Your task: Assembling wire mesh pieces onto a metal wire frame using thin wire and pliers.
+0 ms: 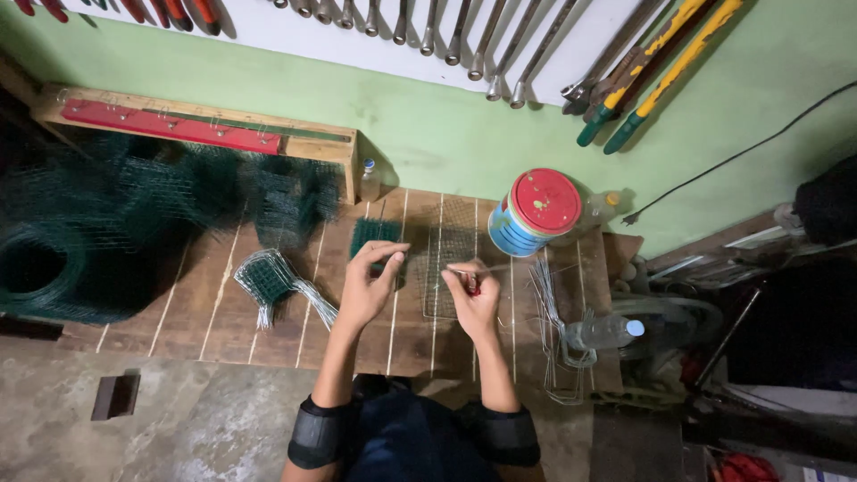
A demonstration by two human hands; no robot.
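My left hand (370, 284) pinches the left edge of a flat green wire mesh panel (446, 245) lying on the wooden plank platform (286, 330). Gripped in my right hand (474, 293) is a small red-handled tool, held at the panel's lower right with a thin wire running leftward from it. A folded piece of green mesh (373, 234) lies just above my left hand.
A blue can with a red lid (534, 211) stands behind the panel. Bent grey wires (552, 312) and a plastic bottle (605, 332) lie at right. A bundle of wires (272, 284) and rolls of green mesh (98, 232) sit at left. Wrenches and cutters hang on the wall.
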